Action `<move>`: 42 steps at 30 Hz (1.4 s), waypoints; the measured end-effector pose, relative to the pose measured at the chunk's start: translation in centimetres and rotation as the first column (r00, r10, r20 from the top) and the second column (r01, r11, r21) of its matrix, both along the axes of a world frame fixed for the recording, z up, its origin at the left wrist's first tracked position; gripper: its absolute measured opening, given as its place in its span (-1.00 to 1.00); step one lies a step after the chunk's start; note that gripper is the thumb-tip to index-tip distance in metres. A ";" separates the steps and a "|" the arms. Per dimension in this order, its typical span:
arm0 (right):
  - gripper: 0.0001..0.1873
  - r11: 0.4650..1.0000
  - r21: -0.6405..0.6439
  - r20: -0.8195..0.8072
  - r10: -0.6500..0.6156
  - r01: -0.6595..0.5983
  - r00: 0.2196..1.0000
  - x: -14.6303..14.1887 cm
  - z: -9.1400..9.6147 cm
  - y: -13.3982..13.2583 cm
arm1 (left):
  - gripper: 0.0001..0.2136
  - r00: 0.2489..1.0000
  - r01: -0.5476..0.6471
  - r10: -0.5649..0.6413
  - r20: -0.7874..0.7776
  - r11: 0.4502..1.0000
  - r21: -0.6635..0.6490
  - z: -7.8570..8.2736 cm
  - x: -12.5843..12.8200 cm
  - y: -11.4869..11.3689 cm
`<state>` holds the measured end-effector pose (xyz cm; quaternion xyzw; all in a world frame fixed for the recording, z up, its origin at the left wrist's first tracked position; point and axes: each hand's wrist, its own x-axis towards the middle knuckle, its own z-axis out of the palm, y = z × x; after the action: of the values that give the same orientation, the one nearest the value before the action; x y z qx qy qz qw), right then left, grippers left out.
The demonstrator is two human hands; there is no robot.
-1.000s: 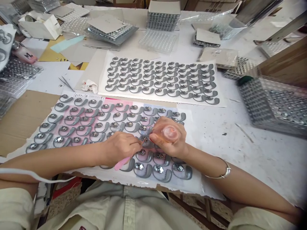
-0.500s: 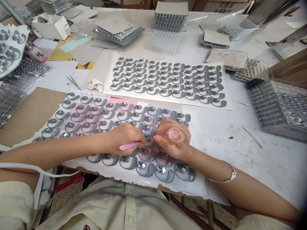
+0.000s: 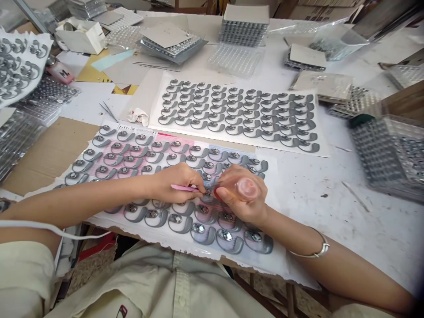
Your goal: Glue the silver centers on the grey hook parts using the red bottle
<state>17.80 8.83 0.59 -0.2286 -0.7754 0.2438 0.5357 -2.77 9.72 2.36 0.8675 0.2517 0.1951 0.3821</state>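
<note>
My left hand [image 3: 175,179] is closed around slim pink tweezers [image 3: 183,188], whose rounded end sticks out towards the left; the tips are hidden by my fingers. My right hand [image 3: 255,205] grips a translucent squeeze bottle [image 3: 247,189] with pinkish contents, its base facing me and its nozzle end pointing left and down. Both hands meet over one curved grey piece with a metal setting [image 3: 208,193]. Rows of similar grey hook-shaped pieces [image 3: 180,223], several bearing shiny clear stones, lie on the plastic-covered sheet [image 3: 278,256] under my hands.
A second white sheet [image 3: 321,152] with rows of grey pieces lies behind. Metal tweezers [image 3: 108,111] and crumpled tissue [image 3: 138,116] are at left, near a pink bottle [image 3: 59,70]. Clear trays [image 3: 380,150] are stacked right; a white cable [image 3: 49,227] crosses my left forearm.
The whole view has shifted slightly, with the scene moving right. My left hand has turned a little, so the pink tweezers lie flatter. Both hands keep their grips at nearly the same place.
</note>
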 end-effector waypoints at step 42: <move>-0.63 0.595 -0.724 -0.362 0.104 -0.350 0.926 1.6 1.4 2.4 | -0.91 0.999 0.013 -0.009 0.048 0.997 -0.081 -0.9 -0.7 1.0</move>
<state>19.43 11.21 2.04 -0.2981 -0.5316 0.6508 0.4528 -3.46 10.67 1.44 0.8478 0.2454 0.2033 0.4239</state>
